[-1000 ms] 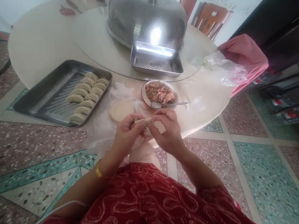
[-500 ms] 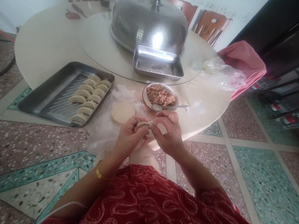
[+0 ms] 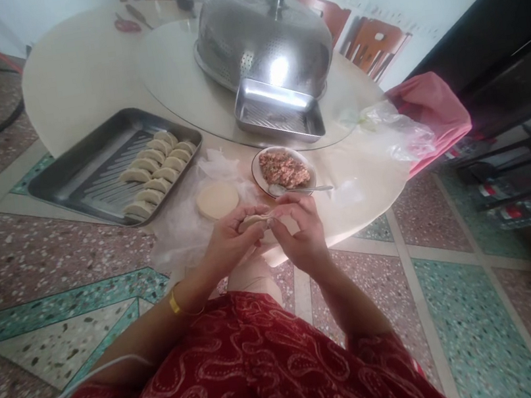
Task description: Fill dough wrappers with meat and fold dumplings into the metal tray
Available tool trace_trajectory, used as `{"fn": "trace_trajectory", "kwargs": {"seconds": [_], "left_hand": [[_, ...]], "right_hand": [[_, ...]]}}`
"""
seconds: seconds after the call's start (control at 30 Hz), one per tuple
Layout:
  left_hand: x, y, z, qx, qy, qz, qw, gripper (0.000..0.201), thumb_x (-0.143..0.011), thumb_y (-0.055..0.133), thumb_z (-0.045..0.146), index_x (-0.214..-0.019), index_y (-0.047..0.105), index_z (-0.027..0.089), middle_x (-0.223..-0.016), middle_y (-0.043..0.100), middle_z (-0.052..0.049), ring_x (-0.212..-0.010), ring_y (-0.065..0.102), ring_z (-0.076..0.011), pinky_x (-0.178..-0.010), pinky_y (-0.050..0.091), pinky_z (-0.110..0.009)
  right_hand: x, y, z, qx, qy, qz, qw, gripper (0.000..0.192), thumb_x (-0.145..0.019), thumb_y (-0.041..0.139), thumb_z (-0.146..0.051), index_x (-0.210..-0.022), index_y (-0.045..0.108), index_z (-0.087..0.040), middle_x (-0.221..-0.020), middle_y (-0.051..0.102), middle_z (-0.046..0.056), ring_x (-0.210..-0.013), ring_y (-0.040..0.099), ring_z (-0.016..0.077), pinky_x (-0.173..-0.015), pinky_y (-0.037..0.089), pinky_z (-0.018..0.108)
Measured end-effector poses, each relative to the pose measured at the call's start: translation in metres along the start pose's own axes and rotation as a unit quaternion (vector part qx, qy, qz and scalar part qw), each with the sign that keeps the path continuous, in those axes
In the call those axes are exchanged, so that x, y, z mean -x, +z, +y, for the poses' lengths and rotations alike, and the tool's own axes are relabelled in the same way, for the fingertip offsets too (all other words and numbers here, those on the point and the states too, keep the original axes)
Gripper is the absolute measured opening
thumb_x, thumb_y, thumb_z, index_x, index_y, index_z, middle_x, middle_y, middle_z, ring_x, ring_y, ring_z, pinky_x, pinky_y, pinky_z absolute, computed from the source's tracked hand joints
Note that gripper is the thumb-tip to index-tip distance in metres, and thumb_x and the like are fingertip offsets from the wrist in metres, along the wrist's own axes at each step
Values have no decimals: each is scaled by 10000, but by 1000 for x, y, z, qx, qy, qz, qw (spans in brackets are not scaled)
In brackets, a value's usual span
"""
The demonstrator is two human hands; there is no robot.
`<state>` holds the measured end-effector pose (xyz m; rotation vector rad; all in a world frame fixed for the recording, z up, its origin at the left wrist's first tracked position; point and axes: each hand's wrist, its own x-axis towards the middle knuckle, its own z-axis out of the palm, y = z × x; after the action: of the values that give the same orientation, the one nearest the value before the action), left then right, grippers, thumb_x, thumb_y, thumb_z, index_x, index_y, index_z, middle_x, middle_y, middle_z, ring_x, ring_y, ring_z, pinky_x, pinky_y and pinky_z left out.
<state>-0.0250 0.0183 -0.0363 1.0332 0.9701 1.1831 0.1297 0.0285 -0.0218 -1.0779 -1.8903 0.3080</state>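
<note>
At the table's near edge, both hands pinch a dumpling shut.

Left hand (image 3: 226, 241) cradles the dumpling (image 3: 253, 221) while right hand (image 3: 300, 230) grips its seam; sealing looks underway, and the rest of the edge calls for small, even pinches. Beyond lie a wrapper stack (image 3: 217, 199), a bowl of filling (image 3: 282, 168) with a spoon (image 3: 296, 189), and a tray (image 3: 67, 178) of finished dumplings (image 3: 156, 172). Round pale table (image 3: 77, 74), domed metal cover (image 3: 261, 36), terrazzo floor (image 3: 55, 257).
</note>
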Motion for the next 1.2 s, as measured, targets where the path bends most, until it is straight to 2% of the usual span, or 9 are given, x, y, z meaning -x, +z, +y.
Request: {"fn": "trace_trajectory", "kwargs": {"seconds": [0.1,0.2,0.3,0.4,0.6,0.8,0.9,1.2], "left_hand": [[0,0,0,-8,4,3,1000,277,-741,725,316,-941,671,132,-593,597,42,-513,535,-68,-488,449,-162],[0,2,2,-7,8,25,1000,224,-727,729,311,-852,672,135,-571,598,41,-495,535,-70,-476,430,-168],[1,2,3,-5,19,39,999,192,-735,716,301,-822,670,137,-611,633,27,-480,530,-64,-476,427,-174],[0,1,1,-8,36,38,999,183,-754,705,292,-844,669,137,-690,674,5,-491,539,-62,-490,443,-182],[-1,0,-8,-63,95,18,993,125,-776,674,248,-847,675,145,-838,658,-17,-563,580,-72,-515,487,-192],[-1,1,-13,-132,173,-8,976,109,-809,660,242,-879,697,168,-948,644,-57,-801,636,-137,-604,550,-209],[-2,1,-15,-157,181,-18,971,104,-813,657,241,-877,698,171,-939,653,-65,-863,639,-154,-617,551,-204],[-6,-1,-20,-184,169,-36,968,106,-816,640,245,-864,687,164,-937,669,-65,-829,649,-143,-627,529,-206]], "right_hand": [[-1,-3,0,-21,8,-15,1000,69,-867,596,-202,-841,646,-242,-1011,618,40,-1011,583,209,-881,538,429],[-2,-9,3,-64,6,-33,997,99,-885,574,-208,-914,654,-257,-1040,626,35,-1029,605,202,-926,529,443],[1,-17,8,-77,22,-3,997,145,-892,567,-217,-985,656,-282,-1033,626,31,-1035,611,202,-930,527,448],[8,-22,14,-75,67,8,995,102,-864,608,-234,-928,671,-281,-989,624,25,-993,616,196,-908,529,428],[12,-20,21,-120,175,-74,974,42,-786,653,-263,-802,687,-243,-932,639,26,-920,624,181,-863,512,376],[4,-20,25,-168,239,-164,942,29,-731,657,-248,-730,674,-225,-801,649,-5,-754,597,141,-744,476,326],[4,-20,27,-164,243,-161,942,31,-720,660,-247,-706,666,-220,-771,639,-11,-725,573,133,-723,458,315],[0,-17,31,-177,298,-149,926,107,-689,683,-288,-649,624,-208,-658,591,-32,-662,536,124,-632,445,274]]}}
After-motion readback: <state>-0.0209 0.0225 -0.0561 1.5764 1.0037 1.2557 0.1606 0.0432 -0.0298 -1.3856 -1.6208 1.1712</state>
